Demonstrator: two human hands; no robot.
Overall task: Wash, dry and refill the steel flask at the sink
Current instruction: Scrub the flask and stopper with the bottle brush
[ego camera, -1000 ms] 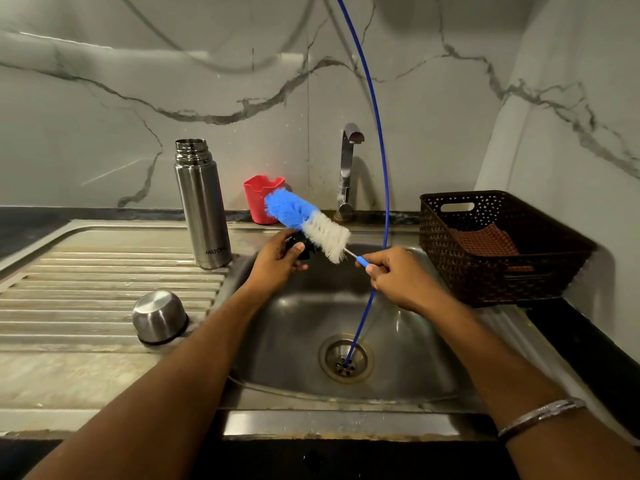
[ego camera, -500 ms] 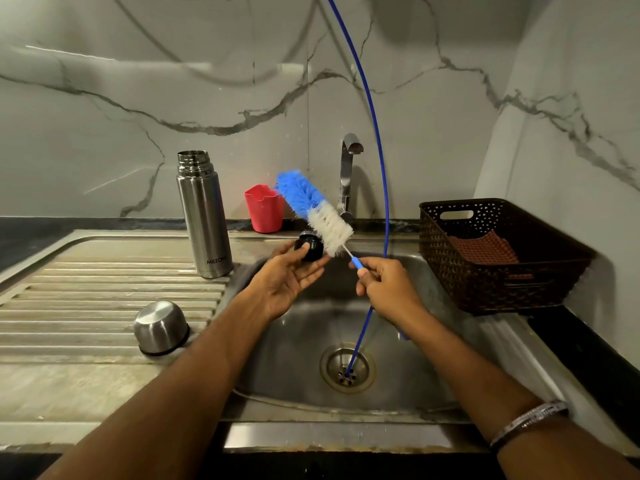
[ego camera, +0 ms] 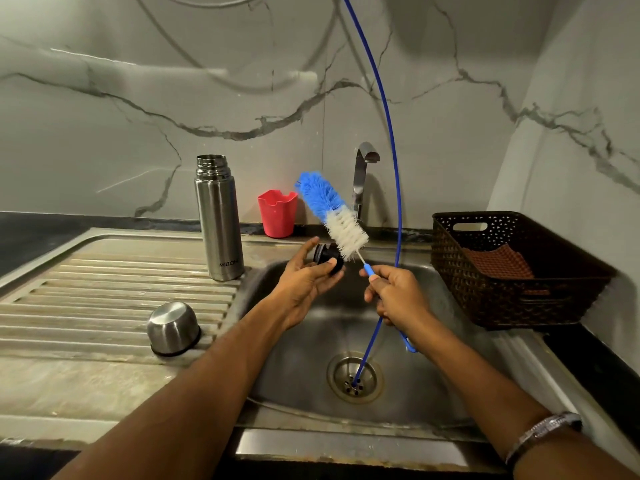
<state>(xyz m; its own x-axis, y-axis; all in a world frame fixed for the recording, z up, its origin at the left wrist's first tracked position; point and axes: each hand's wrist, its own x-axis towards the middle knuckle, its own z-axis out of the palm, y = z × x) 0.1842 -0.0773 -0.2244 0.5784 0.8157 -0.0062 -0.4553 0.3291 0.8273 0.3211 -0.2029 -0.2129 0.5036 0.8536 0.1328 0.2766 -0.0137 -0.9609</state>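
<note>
The steel flask (ego camera: pixel 219 220) stands upright and uncapped on the draining board, left of the sink bowl (ego camera: pixel 304 375). Its steel cup lid (ego camera: pixel 173 329) lies upside down nearer to me on the ribbed board. My left hand (ego camera: pixel 304 282) holds the flask's black stopper (ego camera: pixel 328 258) over the bowl. My right hand (ego camera: pixel 398 294) grips the blue handle of a bottle brush (ego camera: pixel 332 216); its blue and white bristles point up and left, the white part touching the stopper.
The tap (ego camera: pixel 362 181) rises behind the bowl, with no water seen running. A red cup (ego camera: pixel 277 213) stands beside it. A thin blue hose (ego camera: pixel 391 140) arcs down into the drain (ego camera: pixel 355 377). A dark basket (ego camera: pixel 512 268) with a brown cloth sits at right.
The brush head has swung up from lying low and leftward to a steeper tilt. My left hand has turned, so the black stopper now shows between its fingers. The view shifted slightly.
</note>
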